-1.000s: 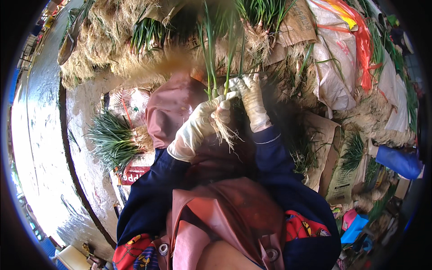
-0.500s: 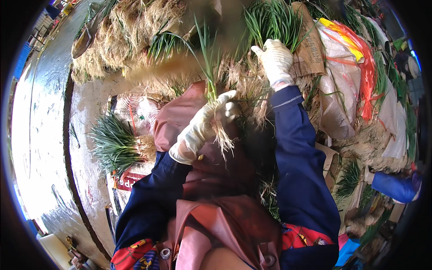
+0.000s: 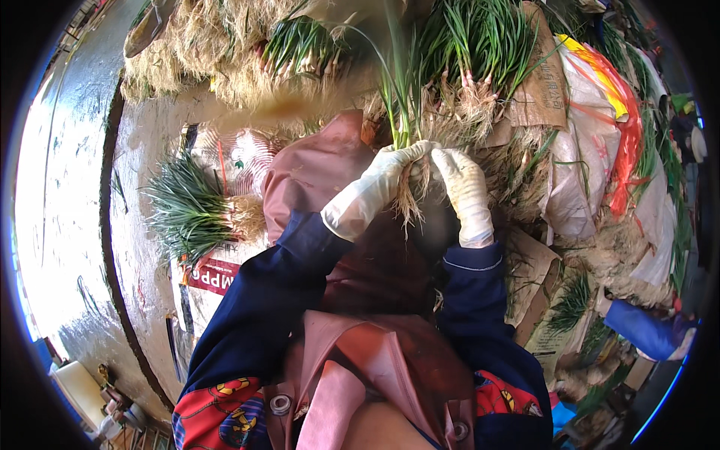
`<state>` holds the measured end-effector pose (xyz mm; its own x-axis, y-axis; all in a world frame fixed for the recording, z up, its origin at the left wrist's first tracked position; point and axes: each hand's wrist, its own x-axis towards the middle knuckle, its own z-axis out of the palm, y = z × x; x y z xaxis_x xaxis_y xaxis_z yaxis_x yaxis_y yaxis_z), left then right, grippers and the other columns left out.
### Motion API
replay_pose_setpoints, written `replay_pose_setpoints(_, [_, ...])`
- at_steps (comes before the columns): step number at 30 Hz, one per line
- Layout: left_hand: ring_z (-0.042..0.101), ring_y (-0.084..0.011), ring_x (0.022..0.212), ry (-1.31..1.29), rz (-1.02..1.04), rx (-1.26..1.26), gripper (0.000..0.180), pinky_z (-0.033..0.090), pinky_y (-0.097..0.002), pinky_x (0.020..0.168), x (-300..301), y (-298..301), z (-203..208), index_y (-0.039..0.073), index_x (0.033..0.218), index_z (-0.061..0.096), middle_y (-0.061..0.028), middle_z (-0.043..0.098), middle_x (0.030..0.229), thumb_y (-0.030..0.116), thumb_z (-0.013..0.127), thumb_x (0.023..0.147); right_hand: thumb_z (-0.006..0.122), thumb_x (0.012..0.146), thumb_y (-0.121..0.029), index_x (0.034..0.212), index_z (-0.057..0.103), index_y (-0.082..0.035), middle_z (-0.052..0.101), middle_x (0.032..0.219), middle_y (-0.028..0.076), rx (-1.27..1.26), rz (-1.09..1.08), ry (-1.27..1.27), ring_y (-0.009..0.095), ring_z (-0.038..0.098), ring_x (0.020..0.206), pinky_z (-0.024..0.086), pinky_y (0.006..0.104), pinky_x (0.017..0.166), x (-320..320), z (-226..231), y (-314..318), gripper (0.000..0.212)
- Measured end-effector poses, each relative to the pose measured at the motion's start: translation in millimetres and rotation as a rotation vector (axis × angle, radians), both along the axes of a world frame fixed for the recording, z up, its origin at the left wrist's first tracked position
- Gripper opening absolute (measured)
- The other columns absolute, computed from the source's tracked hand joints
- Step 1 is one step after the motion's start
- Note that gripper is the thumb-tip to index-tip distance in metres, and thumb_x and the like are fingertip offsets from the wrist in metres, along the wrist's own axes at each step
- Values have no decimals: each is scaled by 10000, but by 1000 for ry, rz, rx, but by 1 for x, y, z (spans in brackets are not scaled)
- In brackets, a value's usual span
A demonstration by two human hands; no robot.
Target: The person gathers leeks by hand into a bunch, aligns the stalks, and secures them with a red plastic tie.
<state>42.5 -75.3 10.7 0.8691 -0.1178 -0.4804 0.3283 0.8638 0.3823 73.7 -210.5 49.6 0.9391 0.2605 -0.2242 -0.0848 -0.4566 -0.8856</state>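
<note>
In front of my apron (image 3: pixel 382 277), my gloved left hand (image 3: pixel 375 184) is closed around a small bunch of scallions (image 3: pixel 403 112). Their green leaves point up and away, and the pale roots hang below my fingers. My gloved right hand (image 3: pixel 461 187) is beside it, with bent fingers pinched together at the left thumb tip, near the white bulb ends. Whatever is between the right fingertips is too small or hidden to make out. Beyond my hands lies a loose pile of scallions (image 3: pixel 480 45), leaves away from me and roots toward me.
Left, a scallion bundle (image 3: pixel 187 206) lies on a printed sack. A heap of rooty scallions (image 3: pixel 217 45) spans the far side. At right are brown paper (image 3: pixel 540 82), white sacking (image 3: pixel 577 165), orange plastic strips (image 3: pixel 626 157) and a person's blue sleeve (image 3: pixel 645 326).
My right hand has come back from the far scallion pile to my left hand. The left hand, with its scallions, has shifted right. The view has tilted slightly.
</note>
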Motion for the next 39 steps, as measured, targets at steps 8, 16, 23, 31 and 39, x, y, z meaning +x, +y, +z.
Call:
replay_pose_setpoints(8, [657,-191,818,-99,-49,114,241,527,-253,681,-24,13,0,-29,1063,575,-134,664,930,64,624,846,659,838,-176,939,656,-55,633,756,8,458,115,435,89,575,688,480,235,614,46,-20,24,158])
replay_pose_setpoints(16, [618,-131,747,-205,-125,-301,217,515,-204,591,-57,56,20,-18,1054,562,-108,636,904,114,585,882,662,784,-375,825,632,-111,640,853,49,-753,540,-415,254,604,765,477,357,716,41,5,-35,269])
replay_pose_setpoints(23, [551,-68,672,-285,32,-23,330,443,-181,530,-8,43,30,23,1173,560,-1,612,844,170,601,880,614,800,-438,636,564,-119,458,526,-12,-1191,240,-1117,99,453,440,359,313,381,138,19,8,362])
replay_pose_setpoints(31, [413,-64,380,6,-74,266,317,317,-193,344,43,18,9,63,982,677,6,577,621,343,651,837,620,797,-331,832,603,-72,563,701,52,-1157,324,-1049,198,575,616,487,324,626,82,38,13,262])
replay_pose_setpoints(39, [454,-62,378,-78,-151,251,258,316,-208,314,20,17,-7,15,927,652,-6,612,635,258,574,890,611,850,-413,833,664,-127,670,762,-37,225,39,208,77,594,675,424,235,614,49,18,3,292])
